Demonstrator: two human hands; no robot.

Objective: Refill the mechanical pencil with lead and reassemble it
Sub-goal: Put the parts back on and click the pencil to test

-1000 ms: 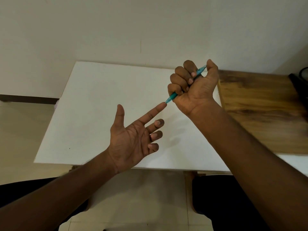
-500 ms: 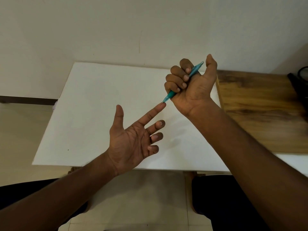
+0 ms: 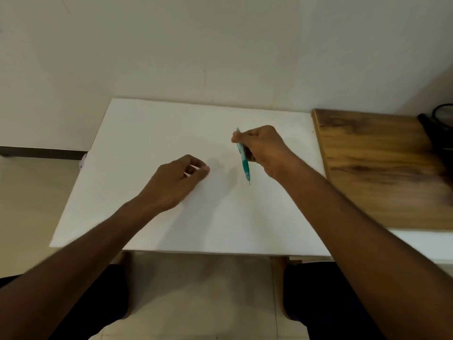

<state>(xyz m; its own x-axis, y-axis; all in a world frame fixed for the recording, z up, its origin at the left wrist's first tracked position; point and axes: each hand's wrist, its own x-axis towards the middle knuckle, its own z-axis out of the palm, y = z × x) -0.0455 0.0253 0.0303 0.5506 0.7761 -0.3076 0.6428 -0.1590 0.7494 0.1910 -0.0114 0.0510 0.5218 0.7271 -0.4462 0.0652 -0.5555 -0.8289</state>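
My right hand point(image 3: 263, 149) grips a teal mechanical pencil point(image 3: 244, 160) over the white table point(image 3: 147, 133). The pencil is nearly upright, its tip pointing down toward me, with a short thin lead showing at the tip. My left hand point(image 3: 176, 179) is palm down over the table, a little left of the pencil. Its thumb and forefinger are pinched together; I cannot tell whether anything thin lies between them. The hands are apart and do not touch.
A wooden surface point(image 3: 380, 165) adjoins the white table on the right. A dark object point(image 3: 441, 128) sits at its far right edge. A pale wall stands behind the table. My legs in dark clothing show below the table's front edge.
The left hand turned from palm up with forefinger at the pencil tip to palm down with fingers pinched. The right hand lowered and swung the pencil from slanted to nearly upright.
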